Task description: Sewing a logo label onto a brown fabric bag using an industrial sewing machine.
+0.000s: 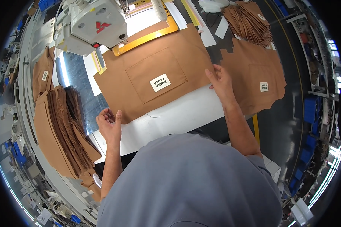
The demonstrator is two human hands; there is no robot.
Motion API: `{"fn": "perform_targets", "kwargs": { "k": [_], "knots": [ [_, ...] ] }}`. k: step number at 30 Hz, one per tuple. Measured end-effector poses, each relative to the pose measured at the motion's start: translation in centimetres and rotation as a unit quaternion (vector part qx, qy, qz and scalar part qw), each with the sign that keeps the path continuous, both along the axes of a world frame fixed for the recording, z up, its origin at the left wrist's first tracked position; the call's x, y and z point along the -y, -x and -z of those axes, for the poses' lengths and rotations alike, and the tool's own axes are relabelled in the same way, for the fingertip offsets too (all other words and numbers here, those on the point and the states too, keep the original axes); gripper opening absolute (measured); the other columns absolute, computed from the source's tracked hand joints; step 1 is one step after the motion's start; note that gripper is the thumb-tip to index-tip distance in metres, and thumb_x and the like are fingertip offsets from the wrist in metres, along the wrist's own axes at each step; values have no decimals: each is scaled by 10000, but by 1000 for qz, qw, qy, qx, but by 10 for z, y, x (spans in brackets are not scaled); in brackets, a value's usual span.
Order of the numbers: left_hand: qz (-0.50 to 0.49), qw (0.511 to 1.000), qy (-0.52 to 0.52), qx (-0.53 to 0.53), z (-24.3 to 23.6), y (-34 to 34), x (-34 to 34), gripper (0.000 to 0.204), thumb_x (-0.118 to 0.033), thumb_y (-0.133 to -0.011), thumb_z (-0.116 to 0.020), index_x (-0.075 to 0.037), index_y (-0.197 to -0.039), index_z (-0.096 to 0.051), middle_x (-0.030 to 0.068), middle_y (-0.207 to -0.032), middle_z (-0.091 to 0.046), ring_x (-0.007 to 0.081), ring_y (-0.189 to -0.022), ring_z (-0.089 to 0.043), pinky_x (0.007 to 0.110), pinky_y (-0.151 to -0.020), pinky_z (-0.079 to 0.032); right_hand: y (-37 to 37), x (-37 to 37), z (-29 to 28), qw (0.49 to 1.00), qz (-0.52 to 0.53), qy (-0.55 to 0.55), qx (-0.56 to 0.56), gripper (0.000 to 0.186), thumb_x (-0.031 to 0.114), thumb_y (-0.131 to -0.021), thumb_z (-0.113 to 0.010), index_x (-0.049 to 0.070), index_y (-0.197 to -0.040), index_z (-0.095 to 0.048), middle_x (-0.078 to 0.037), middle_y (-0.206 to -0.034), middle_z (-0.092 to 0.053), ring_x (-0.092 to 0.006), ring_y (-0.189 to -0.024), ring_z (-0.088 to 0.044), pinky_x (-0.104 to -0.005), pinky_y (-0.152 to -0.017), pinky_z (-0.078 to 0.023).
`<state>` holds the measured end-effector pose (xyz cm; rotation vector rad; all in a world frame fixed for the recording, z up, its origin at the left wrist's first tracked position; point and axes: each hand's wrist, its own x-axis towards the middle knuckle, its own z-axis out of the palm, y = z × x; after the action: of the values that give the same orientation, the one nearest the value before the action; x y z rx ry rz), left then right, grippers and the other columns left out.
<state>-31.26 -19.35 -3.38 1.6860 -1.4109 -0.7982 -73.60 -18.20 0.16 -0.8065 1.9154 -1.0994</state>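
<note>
A brown fabric panel (113,83) lies spread in front of me, with a stitched pocket (140,72) and a white label (160,83) on it. Its far edge reaches the yellow-edged clamp frame (147,40) of a white sewing machine (93,24). At the near left corner, my left hand (110,126) has its thumb over the panel's edge and its fingers curled beside it. My right hand (221,84) pinches the right edge between thumb and fingers. Under the near edge shows a white work surface (170,111).
Stacked brown pieces (58,132) hang at the left, below another labelled brown piece (43,72). To the right lies a second labelled panel (259,75); a fanned brown pile (250,22) sits beyond it. Blue bins (310,109) line the far right.
</note>
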Motion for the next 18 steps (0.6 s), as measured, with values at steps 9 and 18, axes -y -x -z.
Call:
{"fn": "perform_targets", "kwargs": {
  "k": [9,18],
  "knots": [
    [25,970,39,238,-14,23,2,556,-388,-777,-914,7,-1052,-635,108,-1094,-552,190,-782,-598,343,-715,-529,-7,1,4,1000,10,5,-27,436,256,-972,-731,-74,-1218,-590,-112,-976,-719,-114,-760,-663,-257,-579,-533],
    [64,978,31,196,0,18,-3,393,-263,-805,-894,4,-946,-643,71,-1058,-578,191,-772,-589,350,-692,-515,2,4,7,1000,0,30,-1,333,216,-979,-701,-49,-1162,-617,-109,-951,-690,-134,-761,-683,-279,-573,-595]
  ]
}}
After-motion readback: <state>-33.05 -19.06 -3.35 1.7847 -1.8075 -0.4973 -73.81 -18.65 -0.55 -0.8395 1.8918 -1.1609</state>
